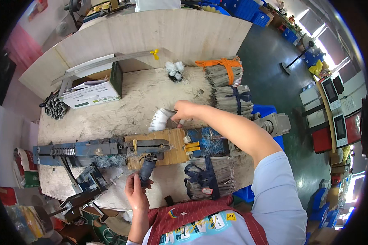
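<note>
My left hand is wrapped round the dark grip of a lever on the near side of a long blue metal bench machine. Beyond the machine, my right hand has its fingers drawn together at the right end of a white bristly bundle. What sits between those fingers is too small to make out. Brown cardboard covers the middle of the machine beneath its metal jaws. Just right of that is a yellow block.
Tied bundles of thin metal wires lie near and far on the right. An open carton stands back left, with a white bristle clump mid-table. A wooden partition closes the far edge; a motor juts out right.
</note>
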### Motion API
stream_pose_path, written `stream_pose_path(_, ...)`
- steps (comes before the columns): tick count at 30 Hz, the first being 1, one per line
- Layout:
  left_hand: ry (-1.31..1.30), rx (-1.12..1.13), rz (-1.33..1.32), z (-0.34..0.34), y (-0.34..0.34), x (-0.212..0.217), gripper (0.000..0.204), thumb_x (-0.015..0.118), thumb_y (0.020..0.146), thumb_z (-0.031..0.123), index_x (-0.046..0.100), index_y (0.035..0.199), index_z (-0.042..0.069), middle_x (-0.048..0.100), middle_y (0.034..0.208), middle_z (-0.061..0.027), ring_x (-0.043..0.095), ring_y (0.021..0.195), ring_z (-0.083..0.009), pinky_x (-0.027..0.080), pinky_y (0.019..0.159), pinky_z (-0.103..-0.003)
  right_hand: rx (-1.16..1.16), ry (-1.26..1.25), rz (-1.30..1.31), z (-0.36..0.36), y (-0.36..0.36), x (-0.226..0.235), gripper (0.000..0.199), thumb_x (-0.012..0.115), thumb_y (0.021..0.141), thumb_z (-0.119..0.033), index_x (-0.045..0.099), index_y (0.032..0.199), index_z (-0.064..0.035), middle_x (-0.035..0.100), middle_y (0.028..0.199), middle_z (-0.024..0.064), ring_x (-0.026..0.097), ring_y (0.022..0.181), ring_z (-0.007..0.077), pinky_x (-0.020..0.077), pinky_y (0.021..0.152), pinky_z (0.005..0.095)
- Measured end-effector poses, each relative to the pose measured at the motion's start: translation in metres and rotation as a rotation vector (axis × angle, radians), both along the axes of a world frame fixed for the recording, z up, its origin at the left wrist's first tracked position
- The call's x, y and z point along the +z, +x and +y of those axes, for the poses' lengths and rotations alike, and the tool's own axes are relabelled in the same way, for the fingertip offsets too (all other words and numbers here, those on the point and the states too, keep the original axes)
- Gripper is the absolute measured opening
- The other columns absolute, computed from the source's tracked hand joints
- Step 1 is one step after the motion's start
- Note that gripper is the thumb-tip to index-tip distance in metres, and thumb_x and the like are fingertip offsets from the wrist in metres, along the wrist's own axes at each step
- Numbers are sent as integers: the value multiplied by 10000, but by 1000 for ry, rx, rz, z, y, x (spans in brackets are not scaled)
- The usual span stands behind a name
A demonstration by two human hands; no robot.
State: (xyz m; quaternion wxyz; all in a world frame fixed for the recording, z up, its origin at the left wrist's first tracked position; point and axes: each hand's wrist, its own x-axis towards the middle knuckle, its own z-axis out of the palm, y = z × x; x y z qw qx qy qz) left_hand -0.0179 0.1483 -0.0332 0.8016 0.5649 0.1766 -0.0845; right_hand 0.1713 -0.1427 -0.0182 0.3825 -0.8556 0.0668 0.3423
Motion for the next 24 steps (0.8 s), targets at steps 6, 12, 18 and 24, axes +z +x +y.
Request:
stream_pose_path(6, -6, -30, -8, -2, -3, -8, 255, 520, 1002, 224, 546, 1091, -14, 633, 841, -101, 625, 665, -157, 463, 561, -262, 106, -131, -212, -24, -21, 53, 174, 546, 904, -102, 600, 981, 44, 686, 839, 165, 701, 665, 246, 531, 569, 387)
stream_pose_path(12, 78, -150, 0, 4, -25, -21, 259, 510, 999, 160, 533, 1173, -31, 617, 1025, -118, 648, 813, -190, 511, 657, -289, 81, 36, -812, -50, -155, 124, 174, 561, 926, -153, 550, 1006, 1, 632, 858, 179, 635, 770, 301, 477, 682, 397)
stream_pose_path(18, 411, -262, -261, -4, -57, -9, 202, 506, 985, 71, 553, 1152, -33, 634, 1070, -122, 625, 866, -158, 505, 721, -280, -224, -75, -457, -91, -303, 69, 267, 621, 914, -248, 578, 893, 15, 606, 770, 212, 596, 712, 388, 464, 631, 410)
stream_pose_path(24, 639, -747, -462, -41, -69, -7, 144, 610, 886, -14, 620, 1029, -27, 661, 953, -126, 654, 808, -184, 522, 709, -296, -358, -110, -530, -68, -348, 18, 319, 644, 889, -297, 556, 826, 2, 592, 752, 189, 599, 722, 385, 458, 627, 441)
